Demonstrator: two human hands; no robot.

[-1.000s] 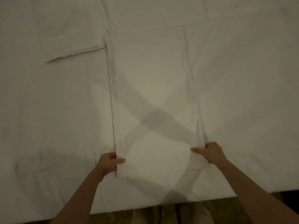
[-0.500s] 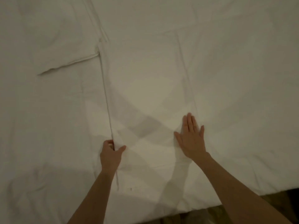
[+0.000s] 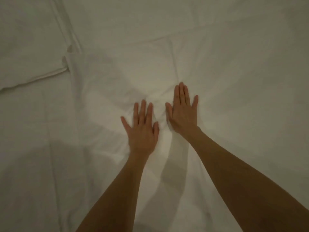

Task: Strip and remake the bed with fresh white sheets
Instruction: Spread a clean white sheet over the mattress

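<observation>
**Smoothing the folded sheet flat**

Both hands down on the folded sheet (image 3: 127, 84), palms flat, fingers straight and spread, holding nothing. Left hand (image 3: 142, 129) nearer, right hand (image 3: 183, 113) just beside it and a little farther up the cloth, thumbs close together but apart. Small ridge of bunched cloth between the two palms.

Folded sheet lying on the bed (image 3: 250, 81), its left edge running up toward a hemmed corner (image 3: 64, 71) of another white layer at upper left. Whether that layer is a pillowcase or a turned-back sheet, impossible to tell in this dim light.

Step in hand, judged from the flat palms: pressing the fold smooth, not yet opening it. Next move likely calls for sweeping outward to push out the ridge, then taking an edge to unfold or fold again.

No containers in view; nothing held in anything.
</observation>
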